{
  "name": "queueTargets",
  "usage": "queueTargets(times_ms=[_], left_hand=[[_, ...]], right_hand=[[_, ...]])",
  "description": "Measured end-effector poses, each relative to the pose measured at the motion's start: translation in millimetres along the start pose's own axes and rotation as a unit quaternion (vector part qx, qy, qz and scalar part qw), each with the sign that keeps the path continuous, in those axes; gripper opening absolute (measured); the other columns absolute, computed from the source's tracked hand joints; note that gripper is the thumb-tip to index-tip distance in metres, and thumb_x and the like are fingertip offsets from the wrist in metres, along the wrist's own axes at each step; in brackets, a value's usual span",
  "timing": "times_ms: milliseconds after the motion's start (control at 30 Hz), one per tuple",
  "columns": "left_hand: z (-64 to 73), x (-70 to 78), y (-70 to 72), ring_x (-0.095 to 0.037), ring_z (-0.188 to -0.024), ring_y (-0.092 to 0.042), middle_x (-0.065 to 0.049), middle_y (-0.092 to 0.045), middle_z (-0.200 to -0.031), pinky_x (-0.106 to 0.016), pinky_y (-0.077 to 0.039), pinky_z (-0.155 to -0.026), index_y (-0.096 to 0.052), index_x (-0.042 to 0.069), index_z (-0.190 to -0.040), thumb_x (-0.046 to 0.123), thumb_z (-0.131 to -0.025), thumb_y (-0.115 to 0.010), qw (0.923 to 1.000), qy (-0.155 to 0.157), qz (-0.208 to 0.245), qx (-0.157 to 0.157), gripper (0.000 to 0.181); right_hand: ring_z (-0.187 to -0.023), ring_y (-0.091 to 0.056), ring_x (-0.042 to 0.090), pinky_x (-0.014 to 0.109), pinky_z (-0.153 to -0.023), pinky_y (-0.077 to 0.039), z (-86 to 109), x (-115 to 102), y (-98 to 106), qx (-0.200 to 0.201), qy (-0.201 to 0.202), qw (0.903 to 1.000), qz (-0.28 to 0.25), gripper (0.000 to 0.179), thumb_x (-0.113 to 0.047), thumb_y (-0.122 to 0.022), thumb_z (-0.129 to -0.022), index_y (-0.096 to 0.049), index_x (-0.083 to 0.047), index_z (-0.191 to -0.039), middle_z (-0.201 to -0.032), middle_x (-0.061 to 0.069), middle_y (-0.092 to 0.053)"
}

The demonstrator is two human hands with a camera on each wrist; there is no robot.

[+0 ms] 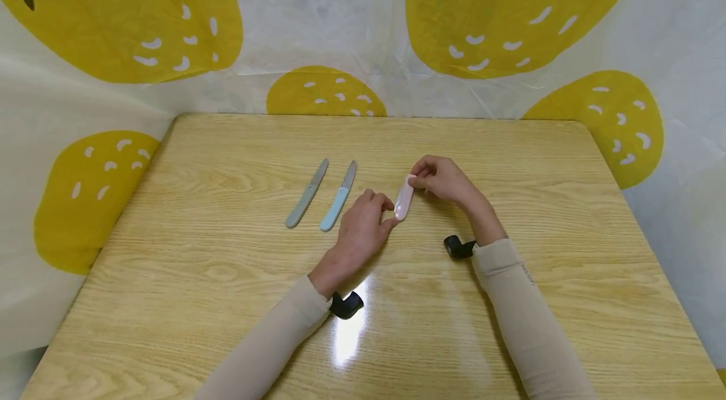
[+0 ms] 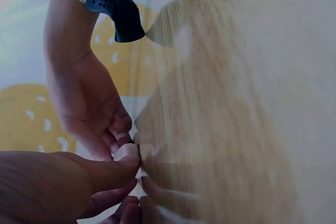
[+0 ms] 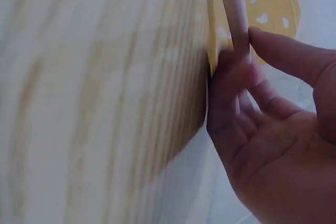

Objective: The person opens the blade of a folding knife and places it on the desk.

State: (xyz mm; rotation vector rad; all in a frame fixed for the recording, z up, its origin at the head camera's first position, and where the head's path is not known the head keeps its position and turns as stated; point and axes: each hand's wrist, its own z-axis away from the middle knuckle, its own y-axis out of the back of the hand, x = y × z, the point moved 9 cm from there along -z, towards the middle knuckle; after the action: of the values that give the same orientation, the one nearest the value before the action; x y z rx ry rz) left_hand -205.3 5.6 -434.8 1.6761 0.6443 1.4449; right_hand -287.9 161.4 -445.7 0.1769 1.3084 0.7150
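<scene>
A pink folding knife [image 1: 404, 198] is between the two hands, close over the table, with no blade sticking out. My right hand [image 1: 445, 181] pinches its far end between thumb and fingers; in the right wrist view the knife's slim edge [image 3: 233, 9] runs up from the fingertips. At the near end, the thumb and index finger of my left hand [image 1: 363, 227] pinch the knife. Left of that hand lies a light blue knife [image 1: 337, 201], blade out and pointing away. Beside it, a grey-green knife [image 1: 306, 198] lies the same way.
All this is on a wood-grain table [image 1: 539, 324]. A white cloth [image 1: 334, 9] with yellow fruit shapes hangs behind it and along both sides. Black wrist mounts [image 1: 347, 305] stick out from both sleeves.
</scene>
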Motion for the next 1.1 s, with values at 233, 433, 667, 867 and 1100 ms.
queueTargets(times_ms=[233, 433, 667, 867, 1100], left_hand=[[1.2, -1.3, 2.3, -0.015, -0.080, -0.056, -0.004, -0.062, -0.099, -0.029, -0.048, -0.068, -0.073, 0.011, -0.114, 0.028, -0.097, -0.076, 0.9998, -0.002, 0.018, -0.007, 0.024], [-1.5, -12.3, 3.8, -0.013, -0.078, -0.059, -0.004, -0.068, -0.099, -0.026, -0.050, -0.068, -0.071, 0.008, -0.111, 0.029, -0.100, -0.071, 0.9939, 0.012, 0.110, -0.003, 0.023], [-3.3, -29.5, 10.6, -0.015, -0.084, -0.065, -0.008, -0.072, -0.099, -0.026, -0.054, -0.073, -0.069, 0.005, -0.115, 0.024, -0.100, -0.070, 0.9615, 0.066, 0.266, 0.015, 0.024], [-2.9, -44.3, 18.4, -0.028, -0.091, -0.070, -0.019, -0.074, -0.106, -0.019, -0.050, -0.068, -0.065, -0.001, -0.120, 0.013, -0.103, -0.065, 0.9104, 0.104, 0.399, 0.037, 0.022], [-3.8, -52.1, 25.9, -0.040, -0.096, -0.075, -0.026, -0.075, -0.109, -0.024, -0.054, -0.064, -0.063, -0.001, -0.123, 0.013, -0.106, -0.060, 0.8776, 0.106, 0.464, 0.061, 0.022]], right_hand=[[-0.071, -0.068, 0.015, 0.026, -0.067, -0.059, 1.8, 0.3, -0.7, -0.009, 0.004, 0.9910, -0.133, 0.024, -0.007, -0.068, -0.100, -0.055, 0.007, -0.114, -0.083, 0.007, -0.069], [-0.069, -0.069, 0.012, 0.027, -0.070, -0.061, 1.8, -5.1, 2.9, -0.004, 0.031, 0.9851, -0.169, 0.028, -0.002, -0.064, -0.101, -0.055, 0.012, -0.123, -0.081, 0.003, -0.069], [-0.077, -0.070, 0.015, 0.029, -0.076, -0.062, 5.9, -6.7, 0.5, -0.039, 0.040, 0.9845, -0.166, 0.036, -0.011, -0.062, -0.105, -0.058, 0.011, -0.133, -0.092, 0.009, -0.069], [-0.082, -0.069, 0.020, 0.033, -0.079, -0.061, 8.7, -10.8, -7.2, -0.080, 0.065, 0.9859, -0.132, 0.039, -0.014, -0.067, -0.102, -0.058, 0.006, -0.134, -0.098, 0.012, -0.071], [-0.088, -0.069, 0.030, 0.039, -0.083, -0.060, 13.0, -20.2, -21.6, -0.134, 0.101, 0.9791, -0.115, 0.033, -0.014, -0.066, -0.102, -0.062, -0.001, -0.132, -0.101, 0.020, -0.070]])
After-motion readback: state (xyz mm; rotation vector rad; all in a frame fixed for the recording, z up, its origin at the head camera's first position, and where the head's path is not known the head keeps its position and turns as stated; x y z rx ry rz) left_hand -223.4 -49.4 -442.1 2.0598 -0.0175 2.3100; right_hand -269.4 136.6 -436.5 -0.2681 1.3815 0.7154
